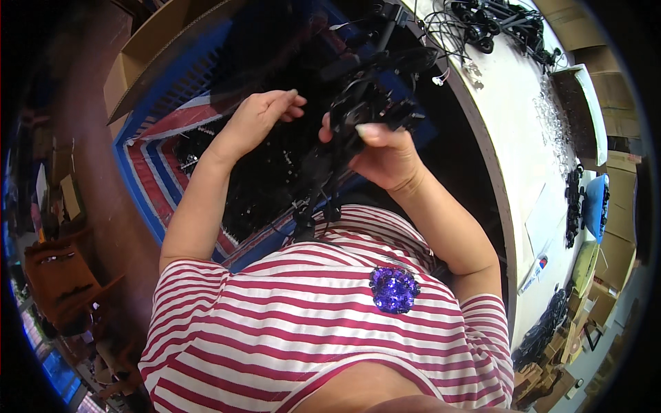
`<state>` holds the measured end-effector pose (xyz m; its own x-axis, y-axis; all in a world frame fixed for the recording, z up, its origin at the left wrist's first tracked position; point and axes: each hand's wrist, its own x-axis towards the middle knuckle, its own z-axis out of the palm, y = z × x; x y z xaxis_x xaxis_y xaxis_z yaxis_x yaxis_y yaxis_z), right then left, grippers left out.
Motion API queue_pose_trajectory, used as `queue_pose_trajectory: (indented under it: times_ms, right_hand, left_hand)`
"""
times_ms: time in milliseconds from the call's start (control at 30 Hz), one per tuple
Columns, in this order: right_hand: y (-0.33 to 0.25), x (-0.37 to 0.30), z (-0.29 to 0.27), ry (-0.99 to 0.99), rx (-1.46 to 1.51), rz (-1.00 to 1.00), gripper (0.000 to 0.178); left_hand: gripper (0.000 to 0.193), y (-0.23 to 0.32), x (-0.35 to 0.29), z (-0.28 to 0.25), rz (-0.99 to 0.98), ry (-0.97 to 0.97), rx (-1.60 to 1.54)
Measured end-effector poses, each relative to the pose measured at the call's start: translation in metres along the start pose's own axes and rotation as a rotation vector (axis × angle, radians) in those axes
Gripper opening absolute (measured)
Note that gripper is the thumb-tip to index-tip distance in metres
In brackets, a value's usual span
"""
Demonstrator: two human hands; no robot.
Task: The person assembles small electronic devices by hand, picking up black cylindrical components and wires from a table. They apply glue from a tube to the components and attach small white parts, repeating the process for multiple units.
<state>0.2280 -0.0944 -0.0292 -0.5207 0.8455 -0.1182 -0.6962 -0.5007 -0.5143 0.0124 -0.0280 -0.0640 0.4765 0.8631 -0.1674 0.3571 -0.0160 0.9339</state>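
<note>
Largest in our view is the white desk (513, 113) curving down the right of the frame, a tangled pile of thin black cables (482, 27) on its upper end. Across the upper left and centre stands the blue plastic crate with slotted walls (127, 173), lined with red, white and blue striped woven sheeting (148, 175) and holding a dark heap of small black parts (265, 182). Above that heap, at the upper centre, hangs the loose bundle of black cords and plastic pieces (358, 103), the thing being worked on; its strands trail down toward the striped shirt (289, 296). Of our two hands, the right hand (387, 155) grasps this bundle, thumb laid over it. The left hand (265, 113) is apart from it with bent fingers, and we cannot tell whether it pinches a thin cord against the dark. We judge the step to be lifting and loosening the bundle; the next move seems to call for a steady right grip while the left frees strands without tugging. Smallest, a white plug (438, 80) shows by the desk's edge.
</note>
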Motion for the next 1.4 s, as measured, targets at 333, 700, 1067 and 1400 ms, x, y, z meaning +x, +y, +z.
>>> queue_pose_trajectory:
  times_ms: [333,700,1067,1400]
  right_hand:
    - [-0.07,-0.001,0.096,-0.056,-0.102,-0.263,0.03]
    - [-0.263,0.023,0.146,-0.026,-0.201,-0.616,0.022]
    - [-0.4,0.048,0.044,0.088,-0.249,-0.781,0.021]
    - [-0.445,0.079,-0.082,0.208,-0.276,-0.686,0.024]
  left_hand:
    - [0.089,0.109,-0.037,-0.011,0.285,-0.2,-0.432]
    - [0.075,0.167,0.06,-0.024,0.427,-0.754,-0.8]
    - [0.055,0.199,0.187,0.022,0.335,-0.674,-0.951]
    - [0.037,0.18,0.245,0.062,0.153,-0.297,-0.565]
